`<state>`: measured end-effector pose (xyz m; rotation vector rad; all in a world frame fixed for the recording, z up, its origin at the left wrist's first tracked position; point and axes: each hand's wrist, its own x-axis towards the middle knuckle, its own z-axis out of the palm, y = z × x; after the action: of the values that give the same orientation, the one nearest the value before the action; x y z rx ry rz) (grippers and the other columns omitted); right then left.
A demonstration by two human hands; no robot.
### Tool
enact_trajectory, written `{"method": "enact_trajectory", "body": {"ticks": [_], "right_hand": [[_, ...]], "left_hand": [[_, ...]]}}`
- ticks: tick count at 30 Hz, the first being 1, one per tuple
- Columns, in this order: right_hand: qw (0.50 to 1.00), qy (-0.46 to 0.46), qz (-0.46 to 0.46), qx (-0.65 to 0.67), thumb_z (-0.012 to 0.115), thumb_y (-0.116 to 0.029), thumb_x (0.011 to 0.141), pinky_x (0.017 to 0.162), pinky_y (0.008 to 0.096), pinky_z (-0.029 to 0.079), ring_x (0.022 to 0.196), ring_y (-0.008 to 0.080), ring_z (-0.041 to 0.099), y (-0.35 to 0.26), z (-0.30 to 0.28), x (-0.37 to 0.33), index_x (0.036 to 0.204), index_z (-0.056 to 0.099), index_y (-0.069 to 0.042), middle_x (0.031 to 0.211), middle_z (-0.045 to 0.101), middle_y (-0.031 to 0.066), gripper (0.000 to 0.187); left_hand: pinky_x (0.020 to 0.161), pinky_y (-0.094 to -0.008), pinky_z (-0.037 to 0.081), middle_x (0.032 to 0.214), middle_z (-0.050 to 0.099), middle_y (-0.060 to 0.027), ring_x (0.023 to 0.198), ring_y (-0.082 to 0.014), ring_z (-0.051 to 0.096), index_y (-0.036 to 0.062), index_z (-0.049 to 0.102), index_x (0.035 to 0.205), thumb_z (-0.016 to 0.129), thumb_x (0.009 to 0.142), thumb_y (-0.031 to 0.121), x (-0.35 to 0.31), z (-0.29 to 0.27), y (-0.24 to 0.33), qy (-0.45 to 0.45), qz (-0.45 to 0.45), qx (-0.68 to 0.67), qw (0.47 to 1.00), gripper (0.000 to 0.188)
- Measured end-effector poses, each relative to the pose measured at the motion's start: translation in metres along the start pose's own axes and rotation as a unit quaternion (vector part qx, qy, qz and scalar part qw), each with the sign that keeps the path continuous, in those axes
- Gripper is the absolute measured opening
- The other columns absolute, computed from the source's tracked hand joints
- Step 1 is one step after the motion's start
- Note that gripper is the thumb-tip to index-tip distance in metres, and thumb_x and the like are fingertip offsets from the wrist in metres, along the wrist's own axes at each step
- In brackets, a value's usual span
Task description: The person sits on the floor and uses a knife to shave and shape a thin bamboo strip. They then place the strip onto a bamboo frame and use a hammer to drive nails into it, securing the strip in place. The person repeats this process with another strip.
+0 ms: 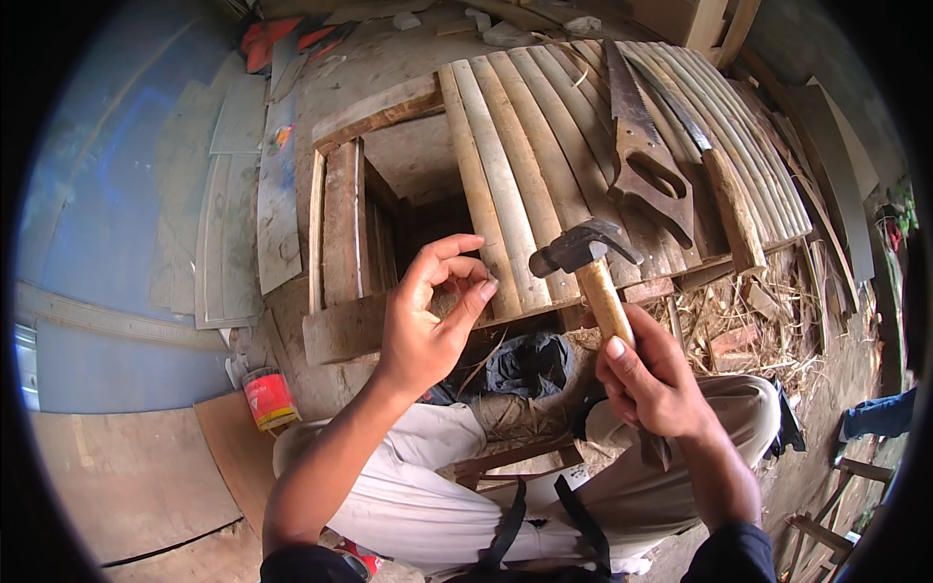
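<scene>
Bamboo slats (544,155) form the panel that anchors the scene: left of its near edge, the left hand (428,316) pinches thumb and fingertips together on something too small to tell. Right of that, the right hand (656,379) grips a wooden-handled hammer (588,262), its head over the panel's near edge, while a handsaw (641,146) lies on the slats beyond.

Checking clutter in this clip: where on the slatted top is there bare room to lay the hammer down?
The slats are bare on their left half, between the open frame gap and the handsaw. The right half is crowded by the handsaw and a long blade. The right hand holds the hammer.
</scene>
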<state>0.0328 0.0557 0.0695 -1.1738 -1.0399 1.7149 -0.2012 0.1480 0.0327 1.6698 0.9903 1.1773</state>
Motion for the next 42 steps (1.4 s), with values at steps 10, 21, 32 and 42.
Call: {"method": "enact_trajectory", "body": {"ticks": [10, 21, 32, 42], "right_hand": [[1.0, -0.004, -0.01, -0.002, 0.047, -0.024, 0.107, 0.044, 0.0202, 0.03, 0.05, 0.0022, 0.036, 0.002, 0.001, 0.0, 0.132, 0.046, 0.002, 0.066, 0.041, -0.0062, 0.036], [1.0, 0.013, 0.006, -0.018, 0.048, -0.026, 0.107, 0.044, 0.0199, 0.029, 0.049, 0.002, 0.036, 0.003, 0.003, 0.001, 0.13, 0.047, 0.001, 0.065, 0.042, -0.0061, 0.036], [1.0, 0.012, 0.012, -0.019, 0.047, -0.025, 0.106, 0.043, 0.0195, 0.029, 0.049, 0.0014, 0.035, 0.005, 0.004, -0.001, 0.132, 0.046, 0.002, 0.064, 0.041, -0.0066, 0.037], [0.968, 0.044, -0.112, -0.222, 0.049, -0.038, 0.104, 0.044, 0.0205, 0.035, 0.048, 0.0036, 0.041, 0.008, 0.011, -0.005, 0.133, 0.045, 0.004, 0.066, 0.048, -0.0017, 0.051]], "left_hand": [[0.068, -0.0221, 0.048, 0.089, 0.07, -0.0031, 0.076, -0.0055, 0.058, -0.001, 0.071, 0.098, 0.071, 0.092, 0.006, -0.003, -0.003, -0.003, -0.012, -0.034, 0.02, 0.999, 0.009], [0.068, -0.03, 0.051, 0.087, 0.07, -0.0075, 0.075, -0.0206, 0.064, 0.0024, 0.067, 0.091, 0.073, 0.086, 0.003, -0.002, -0.003, -0.005, -0.035, 0.115, 0.18, 0.976, 0.007], [0.069, -0.0307, 0.052, 0.086, 0.068, -0.0077, 0.078, -0.0185, 0.066, -0.0003, 0.066, 0.089, 0.074, 0.083, -0.002, -0.004, 0.0, -0.011, -0.031, 0.154, 0.223, 0.962, 0.01], [0.077, -0.0367, 0.05, 0.09, 0.067, -0.0066, 0.082, -0.0255, 0.064, 0.0034, 0.067, 0.09, 0.076, 0.081, 0.005, -0.008, 0.002, -0.016, 0.004, 0.183, 0.21, 0.96, 0.012]]}}
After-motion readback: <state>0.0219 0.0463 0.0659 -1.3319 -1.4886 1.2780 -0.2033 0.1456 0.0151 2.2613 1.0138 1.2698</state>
